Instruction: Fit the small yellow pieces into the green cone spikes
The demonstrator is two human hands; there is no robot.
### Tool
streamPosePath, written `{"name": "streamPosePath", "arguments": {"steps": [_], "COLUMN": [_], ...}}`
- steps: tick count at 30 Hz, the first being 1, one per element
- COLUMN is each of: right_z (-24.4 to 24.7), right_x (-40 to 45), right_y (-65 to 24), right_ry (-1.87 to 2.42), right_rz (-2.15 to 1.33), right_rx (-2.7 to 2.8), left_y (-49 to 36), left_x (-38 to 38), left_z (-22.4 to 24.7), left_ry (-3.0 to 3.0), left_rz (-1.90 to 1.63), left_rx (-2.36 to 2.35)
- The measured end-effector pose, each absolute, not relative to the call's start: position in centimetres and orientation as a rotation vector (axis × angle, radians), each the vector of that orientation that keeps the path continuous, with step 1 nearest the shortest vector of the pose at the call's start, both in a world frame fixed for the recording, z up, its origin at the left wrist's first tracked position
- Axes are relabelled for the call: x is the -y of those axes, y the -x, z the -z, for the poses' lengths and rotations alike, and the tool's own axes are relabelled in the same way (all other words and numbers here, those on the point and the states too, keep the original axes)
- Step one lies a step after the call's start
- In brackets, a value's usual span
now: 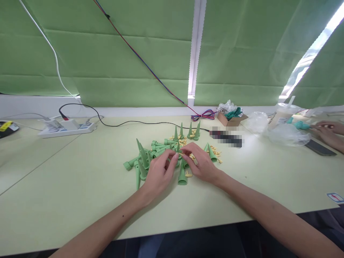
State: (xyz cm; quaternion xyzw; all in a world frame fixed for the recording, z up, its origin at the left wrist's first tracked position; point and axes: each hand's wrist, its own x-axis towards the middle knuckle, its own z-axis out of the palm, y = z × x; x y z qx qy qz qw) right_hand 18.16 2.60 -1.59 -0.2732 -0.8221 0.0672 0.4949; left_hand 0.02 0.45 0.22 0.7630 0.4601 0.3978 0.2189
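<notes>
My left hand (160, 171) and my right hand (202, 163) meet over a pile of green plastic cones (144, 157). The fingertips of both are closed in a pinch on a small yellow plastic piece (181, 154), mostly hidden by the fingers. Below the fingertips, a green cone (182, 177) stands with its wide hollow end toward me. Beside it lies a loose yellow T-shaped piece (189, 174). More yellow pieces (216, 152) are scattered to the right, around another green cone (212, 154). Several cones stand upright behind my hands, points up.
A power strip (68, 129) with plugs sits at the left, its black cable (129, 122) running across the back. Behind are a cardboard box (231, 120) and coiled wires (205, 115). A cup (281, 116), plastic bags, a phone (320, 147) and another person's hands (329, 130) are at the right.
</notes>
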Motion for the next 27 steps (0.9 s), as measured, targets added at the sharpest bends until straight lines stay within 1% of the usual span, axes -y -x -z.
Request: {"name": "streamPosePath", "arguments": {"steps": [10, 27], "right_z": [1.77, 1.84], "right_x": [-2.61, -2.55], "right_y": [-18.17, -18.14], "right_ry": [0.604, 0.656], "right_rz": [-0.127, -0.166], "right_rx": [2.029, 2.056], "left_y": [-0.02, 0.07], "left_x": [-0.5, -0.44], "left_z": [-0.09, -0.34], "left_ry": [-2.175, -1.979], "left_rz": [-1.088, -1.135], "left_rx": [-1.237, -1.238]}}
